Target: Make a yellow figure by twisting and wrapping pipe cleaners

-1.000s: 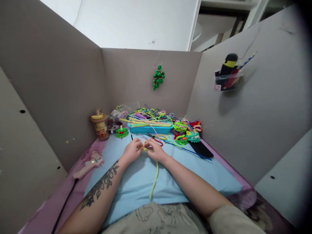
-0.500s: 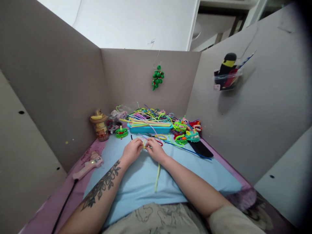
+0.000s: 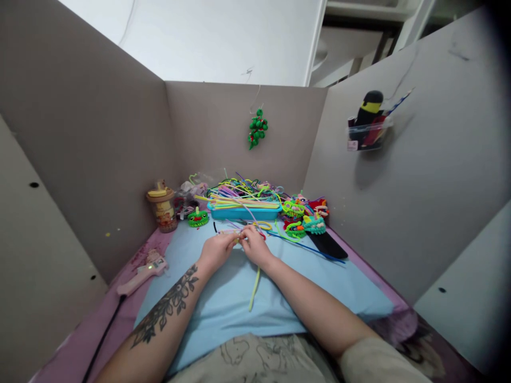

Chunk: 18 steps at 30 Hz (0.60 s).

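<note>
My left hand (image 3: 215, 249) and my right hand (image 3: 255, 246) meet over the light blue mat (image 3: 223, 298), fingers pinched together on the upper end of a yellow-green pipe cleaner (image 3: 254, 287). Its loose tail trails back across the mat toward me. Just beyond my fingers lie a few loose pipe cleaners, one red and one yellow (image 3: 261, 226).
A teal tray (image 3: 243, 211) piled with coloured pipe cleaners stands at the back, small finished pieces (image 3: 305, 219) to its right, a green one (image 3: 198, 217) to its left. A pink glue gun (image 3: 141, 271) lies left, a jar (image 3: 162, 205) behind it, a black strip (image 3: 327, 244) right. Cardboard walls enclose the desk.
Both hands stay pinched together in place with small finger shifts. The pipe cleaner's hanging tail has swung a little and looks shorter than a second ago.
</note>
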### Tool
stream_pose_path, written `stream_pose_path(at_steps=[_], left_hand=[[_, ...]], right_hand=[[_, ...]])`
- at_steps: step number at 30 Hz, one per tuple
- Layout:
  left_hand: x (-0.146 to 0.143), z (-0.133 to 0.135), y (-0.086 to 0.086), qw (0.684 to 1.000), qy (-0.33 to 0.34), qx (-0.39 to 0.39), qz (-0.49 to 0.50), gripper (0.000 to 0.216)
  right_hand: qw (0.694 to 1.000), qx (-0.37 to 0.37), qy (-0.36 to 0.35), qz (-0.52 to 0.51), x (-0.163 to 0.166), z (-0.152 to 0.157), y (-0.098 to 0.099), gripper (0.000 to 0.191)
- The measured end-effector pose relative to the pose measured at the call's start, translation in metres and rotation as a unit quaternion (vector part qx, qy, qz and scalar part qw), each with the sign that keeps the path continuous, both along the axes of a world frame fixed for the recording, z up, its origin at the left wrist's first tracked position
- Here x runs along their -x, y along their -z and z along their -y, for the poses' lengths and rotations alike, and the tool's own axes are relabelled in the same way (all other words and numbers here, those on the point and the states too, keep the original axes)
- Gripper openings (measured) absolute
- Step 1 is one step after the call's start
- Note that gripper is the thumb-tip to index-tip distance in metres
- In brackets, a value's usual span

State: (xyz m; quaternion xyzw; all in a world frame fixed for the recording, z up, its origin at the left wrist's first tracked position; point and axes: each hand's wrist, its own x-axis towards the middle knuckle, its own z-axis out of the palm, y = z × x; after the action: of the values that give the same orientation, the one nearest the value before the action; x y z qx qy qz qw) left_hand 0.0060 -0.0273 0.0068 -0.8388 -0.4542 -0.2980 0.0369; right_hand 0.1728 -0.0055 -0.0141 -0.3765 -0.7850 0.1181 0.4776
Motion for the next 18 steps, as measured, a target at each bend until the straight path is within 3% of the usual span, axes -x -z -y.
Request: stream_pose_path(at_steps=[12,18], left_hand=[[-0.004,0.002,-0.008,0.997,-0.058,0.052,0.009,0.015],[0.002,0.000,-0.009,0.994,-0.074,0.072,0.022,0.016]], right_hand=[[0.995,0.024,0.060,0.077,0.001,0.003,-0.008,0.012],[0.995,0.042,0.050,0.072,-0.006,-0.006,-0.003,0.010]])
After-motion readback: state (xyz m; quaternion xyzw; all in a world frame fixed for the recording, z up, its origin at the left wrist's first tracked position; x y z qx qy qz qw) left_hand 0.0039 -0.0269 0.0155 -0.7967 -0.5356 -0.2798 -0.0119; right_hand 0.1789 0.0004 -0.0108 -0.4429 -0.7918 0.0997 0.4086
